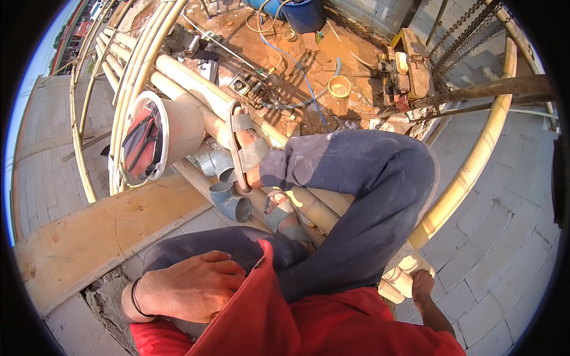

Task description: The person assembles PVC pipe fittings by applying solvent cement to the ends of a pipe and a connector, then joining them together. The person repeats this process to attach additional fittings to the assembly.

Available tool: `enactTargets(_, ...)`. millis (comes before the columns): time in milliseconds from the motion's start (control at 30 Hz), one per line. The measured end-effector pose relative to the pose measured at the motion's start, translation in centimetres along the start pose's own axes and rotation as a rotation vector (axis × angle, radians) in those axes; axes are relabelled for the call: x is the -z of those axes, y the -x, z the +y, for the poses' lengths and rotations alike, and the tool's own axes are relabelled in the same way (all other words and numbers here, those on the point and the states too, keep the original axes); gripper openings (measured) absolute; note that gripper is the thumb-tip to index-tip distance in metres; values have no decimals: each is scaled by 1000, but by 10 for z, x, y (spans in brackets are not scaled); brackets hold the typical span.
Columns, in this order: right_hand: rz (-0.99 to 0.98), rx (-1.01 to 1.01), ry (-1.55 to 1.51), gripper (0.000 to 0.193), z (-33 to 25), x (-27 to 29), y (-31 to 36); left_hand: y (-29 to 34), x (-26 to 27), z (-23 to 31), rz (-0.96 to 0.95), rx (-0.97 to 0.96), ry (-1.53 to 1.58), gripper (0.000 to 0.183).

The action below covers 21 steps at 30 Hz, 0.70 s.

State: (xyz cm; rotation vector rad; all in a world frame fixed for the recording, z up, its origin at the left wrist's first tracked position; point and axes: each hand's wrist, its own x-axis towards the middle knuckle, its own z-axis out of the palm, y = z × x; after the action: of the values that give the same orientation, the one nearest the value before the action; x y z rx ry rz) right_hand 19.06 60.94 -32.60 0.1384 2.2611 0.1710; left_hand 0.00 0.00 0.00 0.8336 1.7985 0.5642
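Note:
My left hand [193, 288], with a dark band at the wrist, rests over my left thigh in dark trousers. Its fingers are loosely bent and apart from any object I can see; the fingertips partly pass behind the red shirt [255, 308]. At the lower right, my right hand [423, 286] is closed on the edge of a cream-coloured piece with rounded parts [401, 277], whose kind I cannot make out. Two grey pipe elbows [231, 203] [215, 164] lie beside my sandalled feet.
Bamboo poles [199, 89] run under my feet. A white bucket [187, 127] holding a dark and red bag stands left by a wooden plank [113, 231]. Below are muddy ground [350, 41], a blue barrel [303, 15], a yellow bucket [339, 87], hanging chains [466, 32] and block walls [499, 237].

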Motion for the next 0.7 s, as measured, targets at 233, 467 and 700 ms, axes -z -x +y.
enactTargets(233, 39, -49, 82, 18, -2, 18, 5, -1, 4, -39, 318, 451, -68, 42)
enactTargets(467, -68, 31, 68, 29, -6, 18, -7, 18, 14, -49, 531, 356, -6, 56)
enactTargets(700, -520, 458, -46, 38, -130, 293, 1, 28, 19, -8, 201, -341, 343, 51)
